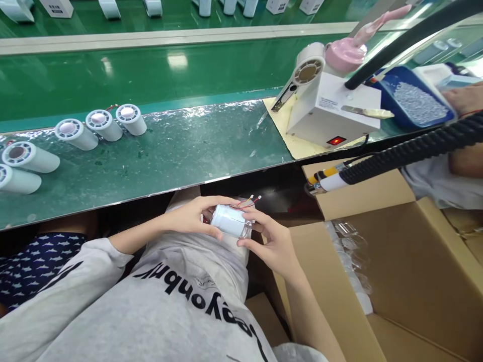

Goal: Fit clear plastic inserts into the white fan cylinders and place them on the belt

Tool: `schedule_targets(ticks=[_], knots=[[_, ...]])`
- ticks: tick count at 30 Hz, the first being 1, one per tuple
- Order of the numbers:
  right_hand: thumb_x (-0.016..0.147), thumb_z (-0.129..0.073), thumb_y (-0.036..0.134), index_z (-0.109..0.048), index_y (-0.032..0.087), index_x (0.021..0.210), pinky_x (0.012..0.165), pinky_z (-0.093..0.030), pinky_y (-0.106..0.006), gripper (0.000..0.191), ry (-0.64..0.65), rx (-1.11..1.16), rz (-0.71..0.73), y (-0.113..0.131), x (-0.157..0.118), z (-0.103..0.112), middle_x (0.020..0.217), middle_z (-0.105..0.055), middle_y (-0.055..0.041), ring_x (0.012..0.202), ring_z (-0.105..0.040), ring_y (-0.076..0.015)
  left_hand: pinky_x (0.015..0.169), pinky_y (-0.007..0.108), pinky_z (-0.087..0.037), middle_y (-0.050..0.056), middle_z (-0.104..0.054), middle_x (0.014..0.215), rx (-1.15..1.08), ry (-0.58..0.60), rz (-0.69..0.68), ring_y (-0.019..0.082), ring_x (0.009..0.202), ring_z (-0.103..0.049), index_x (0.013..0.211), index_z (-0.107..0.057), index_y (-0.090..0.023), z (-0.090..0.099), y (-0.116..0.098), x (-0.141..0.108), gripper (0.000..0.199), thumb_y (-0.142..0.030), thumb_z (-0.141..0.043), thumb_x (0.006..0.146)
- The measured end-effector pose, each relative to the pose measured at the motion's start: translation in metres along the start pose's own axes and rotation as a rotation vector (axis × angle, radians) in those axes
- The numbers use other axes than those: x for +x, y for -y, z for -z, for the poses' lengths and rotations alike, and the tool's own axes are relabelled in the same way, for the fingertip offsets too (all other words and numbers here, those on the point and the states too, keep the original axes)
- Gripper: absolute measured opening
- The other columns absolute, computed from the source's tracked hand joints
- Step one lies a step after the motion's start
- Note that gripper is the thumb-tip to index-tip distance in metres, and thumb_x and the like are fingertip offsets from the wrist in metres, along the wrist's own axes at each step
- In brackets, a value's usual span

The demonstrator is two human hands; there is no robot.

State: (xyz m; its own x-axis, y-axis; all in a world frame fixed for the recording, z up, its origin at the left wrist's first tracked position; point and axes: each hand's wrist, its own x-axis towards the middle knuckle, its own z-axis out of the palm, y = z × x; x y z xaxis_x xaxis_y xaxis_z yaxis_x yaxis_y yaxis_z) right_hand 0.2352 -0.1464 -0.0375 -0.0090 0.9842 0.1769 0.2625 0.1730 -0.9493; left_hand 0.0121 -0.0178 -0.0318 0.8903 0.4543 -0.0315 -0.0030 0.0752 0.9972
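Note:
Over my lap I hold a pale blue-white cylinder with thin wires (pixel 227 219), lying on its side. My left hand (pixel 196 216) grips its left end, thumb below and fingers behind. On the other end, my right hand (pixel 272 242) closes with thumb and fingertips, where a clear plastic piece (pixel 247 230) shows. Red and yellow wires with small white connectors (pixel 252 200) stick out past its top right. The cylinder's inner parts are mostly hidden by my fingers.
Several white cylindrical housings (pixel 102 125) lie on the green bench (pixel 196 146). A white box device with a lit red switch (pixel 334 113) stands at the right, beside a blue tray of pellets (pixel 451 114). Cardboard box (pixel 411 271) and black hose (pixel 415 151) are near my right arm. Another person's hand (pixel 462 98) is far right.

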Motion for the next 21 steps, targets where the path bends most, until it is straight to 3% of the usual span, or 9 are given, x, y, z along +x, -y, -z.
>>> schedule_targets(ticks=[10, 16, 21], knots=[[0.077, -0.093, 0.048, -0.071, 0.027, 0.117, 0.087, -0.069, -0.037, 0.049, 0.005, 0.222, -0.203, 0.0083, 0.0022, -0.0013, 0.117, -0.077, -0.0059, 0.098, -0.078, -0.0234, 0.11, 0.044, -0.054, 0.014, -0.061, 0.154, 0.166, 0.037, -0.163, 0.033, 0.139, -0.06, 0.148, -0.061, -0.029, 0.0025, 0.0013, -0.0021, 0.076, -0.038, -0.09, 0.079], [0.076, -0.092, 0.054, -0.068, 0.027, 0.117, 0.081, -0.067, -0.033, 0.055, 0.012, 0.296, -0.335, 0.0081, 0.0014, 0.0004, 0.121, -0.073, -0.0087, 0.101, -0.073, -0.0226, 0.114, 0.044, -0.052, 0.012, -0.06, 0.155, 0.192, 0.056, -0.206, 0.032, 0.142, -0.059, 0.152, -0.058, -0.033, 0.0033, 0.0035, -0.0002, 0.081, -0.032, -0.091, 0.078], [0.077, -0.089, 0.06, -0.066, 0.027, 0.112, 0.073, -0.063, -0.028, 0.053, 0.004, 0.393, -0.381, 0.0062, 0.0045, -0.0032, 0.103, -0.074, -0.0046, 0.085, -0.07, -0.0176, 0.119, 0.046, -0.048, 0.012, -0.056, 0.16, 0.227, 0.055, -0.178, 0.033, 0.147, -0.054, 0.153, -0.057, -0.034, 0.0052, 0.0041, -0.0018, 0.082, -0.032, -0.091, 0.078]])
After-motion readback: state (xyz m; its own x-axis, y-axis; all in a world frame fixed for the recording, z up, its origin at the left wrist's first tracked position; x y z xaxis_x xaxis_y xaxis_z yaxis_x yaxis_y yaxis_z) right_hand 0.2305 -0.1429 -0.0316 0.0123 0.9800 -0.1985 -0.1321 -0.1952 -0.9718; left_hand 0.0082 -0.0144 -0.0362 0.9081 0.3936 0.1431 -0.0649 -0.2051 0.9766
